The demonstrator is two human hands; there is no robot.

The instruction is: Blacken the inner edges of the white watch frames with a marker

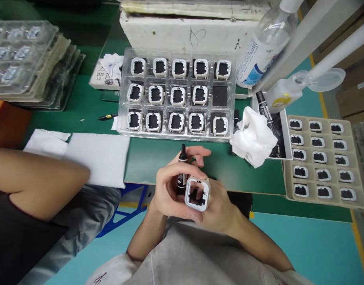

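My left hand is closed, thumb and index finger on opposite sides of a white, square, rounded watch case with an open middle. A black marker pen stands upright within the same hand, narrow end up. Against the case's right side rests my right hand, curled, its fingers mostly hidden behind the case. Beyond my hands lies a clear plastic tray with rows of similar cases; one pocket at its right shows only a black bottom.
A crumpled white tissue lies right of the tray, near a bottle and a white dispenser. A beige tray of cases stands at right. Stacked trays are at left. Another person's arm reaches in over a white sheet.
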